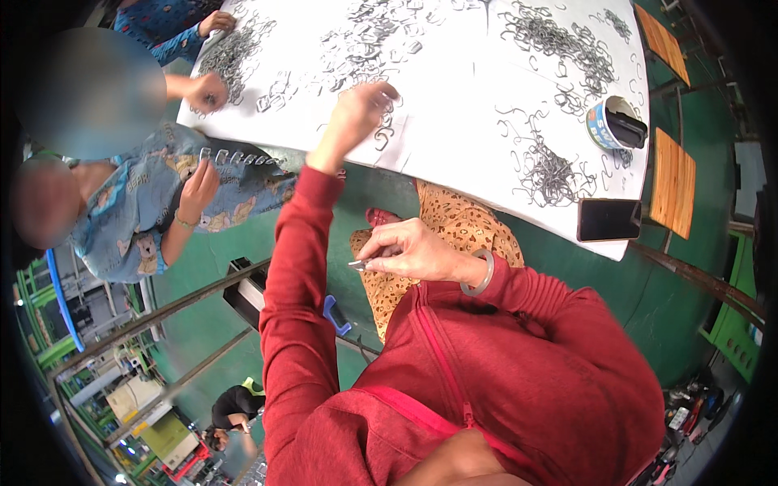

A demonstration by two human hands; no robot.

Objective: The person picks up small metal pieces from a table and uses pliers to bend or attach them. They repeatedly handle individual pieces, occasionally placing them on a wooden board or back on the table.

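Note:
My left hand point(356, 117) is stretched over the near edge of the white table, its fingers bent but loosely apart above a few dark curved metal hooks point(382, 139). Nothing shows between those fingers. Close in front of my body, above my lap, my right hand point(413, 249) pinches a small grey metal piece point(356, 265) between thumb and fingertips. Its exact kind is too small to make out. A large heap of grey metal clips point(369, 40) spreads over the table beyond my left hand.
Curved hooks lie heaped point(551, 174) on the right of the white table point(454, 154), near a tub point(600, 125) and a black phone point(609, 219). At left a co-worker's hand point(198, 190) holds a row of metal clips. Wooden stools point(673, 182) stand at the right.

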